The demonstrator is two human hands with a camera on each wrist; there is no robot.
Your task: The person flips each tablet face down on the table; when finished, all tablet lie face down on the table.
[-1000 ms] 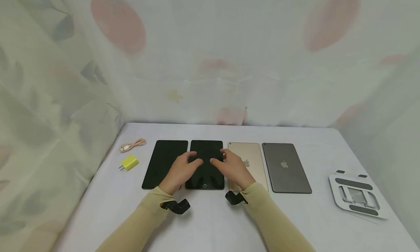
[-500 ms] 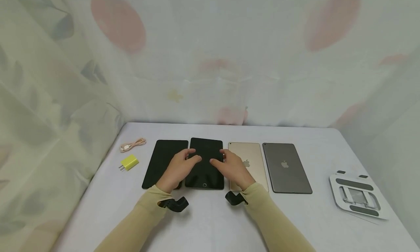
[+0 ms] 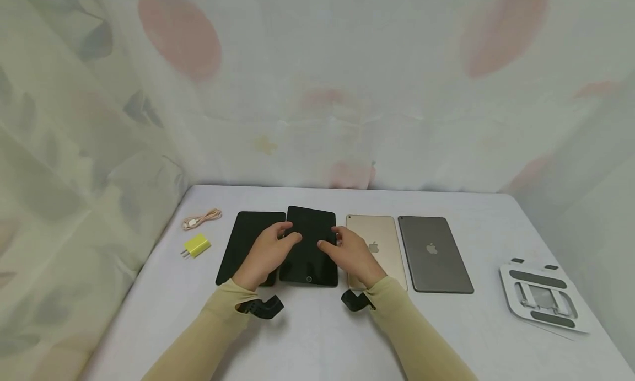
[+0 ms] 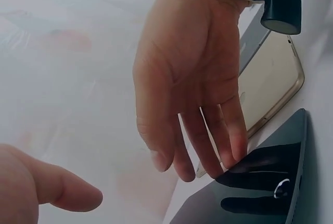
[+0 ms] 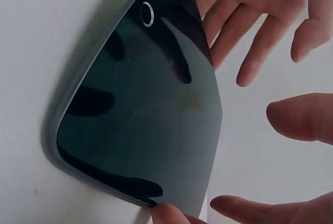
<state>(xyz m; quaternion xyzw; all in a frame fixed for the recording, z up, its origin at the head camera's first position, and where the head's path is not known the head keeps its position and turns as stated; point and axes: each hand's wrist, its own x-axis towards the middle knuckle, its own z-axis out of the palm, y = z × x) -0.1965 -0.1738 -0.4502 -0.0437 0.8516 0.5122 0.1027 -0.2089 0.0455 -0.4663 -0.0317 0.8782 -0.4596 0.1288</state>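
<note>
Several tablets lie in a row on the white-covered table. The second from the left, a black tablet [image 3: 312, 248] with a home button, tilts with its left long edge raised. At that raised edge are the fingers of my left hand [image 3: 267, 255], the thumb held apart from the screen. My right hand [image 3: 354, 255] reaches over the gold tablet [image 3: 382, 259], its fingers fairly straight and meeting the right edge of the tilted tablet. In the right wrist view, one right fingertip [image 5: 167, 214] touches the tablet's edge. Left of it lies another black tablet [image 3: 243, 240], partly under my left forearm and hand.
A dark grey tablet [image 3: 436, 265] lies back up on the right. Farther right is a folded white stand [image 3: 541, 293]. On the left are a coiled pink cable [image 3: 202, 218] and a yellow charger plug [image 3: 197, 245]. A patterned curtain [image 3: 317, 94] hangs behind the table.
The black tablet's left edge has risen from the table, while its right edge stays low. My left hand has moved slightly up and left with it. My right hand has hardly moved.
</note>
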